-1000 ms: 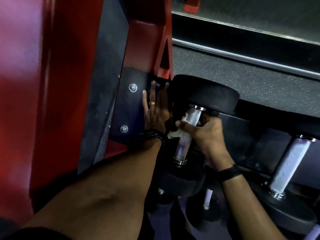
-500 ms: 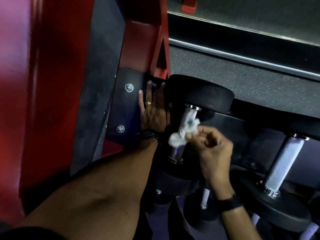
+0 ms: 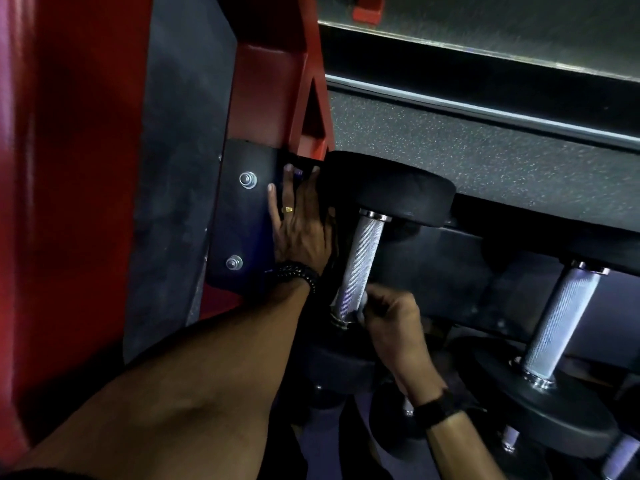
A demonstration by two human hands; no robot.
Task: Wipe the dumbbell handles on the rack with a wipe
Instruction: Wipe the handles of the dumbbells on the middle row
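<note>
A black dumbbell with a knurled silver handle lies on the rack's top tier, its far head against the red upright. My right hand grips a white wipe and presses it round the handle's lower end, near the collar; most of the wipe is hidden under my fingers. My left hand lies flat with straight fingers on the black rack plate, beside the dumbbell's far head. A second dumbbell with a silver handle sits to the right.
The red rack frame rises at the left. Two bolts stick out of the black plate. More dumbbells sit on a lower tier below my right wrist. Speckled black floor and a mirror base lie beyond the rack.
My right hand was wrapped round the handle's middle, lifted off it with the wipe, and now grips the handle's lower end. My left hand has stayed flat on the plate.
</note>
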